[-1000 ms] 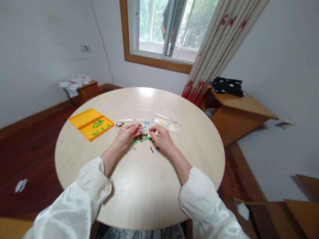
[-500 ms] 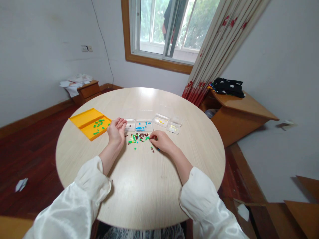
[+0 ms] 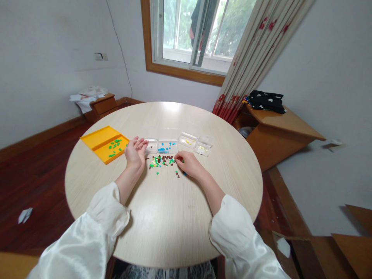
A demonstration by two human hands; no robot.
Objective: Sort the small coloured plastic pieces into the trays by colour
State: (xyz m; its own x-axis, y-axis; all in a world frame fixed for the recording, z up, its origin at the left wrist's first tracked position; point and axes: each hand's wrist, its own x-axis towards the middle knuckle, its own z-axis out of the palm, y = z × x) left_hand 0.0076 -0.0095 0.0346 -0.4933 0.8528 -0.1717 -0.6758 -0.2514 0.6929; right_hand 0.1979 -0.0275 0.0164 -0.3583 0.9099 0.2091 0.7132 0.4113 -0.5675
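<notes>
My left hand (image 3: 135, 154) is cupped palm up between the yellow case (image 3: 101, 152) and the clear boxes; its fingers partly curl, and what lies in the palm, if anything, is too small to make out. My right hand (image 3: 186, 162) has its fingertips pinched together at the right side of a pile of small brown, green and yellow pieces (image 3: 162, 159). Whatever those fingertips hold is hidden. Green pieces (image 3: 115, 144) lie in the yellow case. Blue pieces (image 3: 163, 149) sit in a clear box (image 3: 176, 147) behind the pile.
Two clear boxes at the right hold yellow pieces (image 3: 188, 142) and pale pieces (image 3: 202, 148). Another clear box (image 3: 152, 150) stands beside my left fingers. A few loose pieces (image 3: 178, 175) lie nearer me on the round table (image 3: 162, 217).
My right hand has shifted very slightly right and up, its fingertips drawing back a little from the pile. My left hand has barely moved.
</notes>
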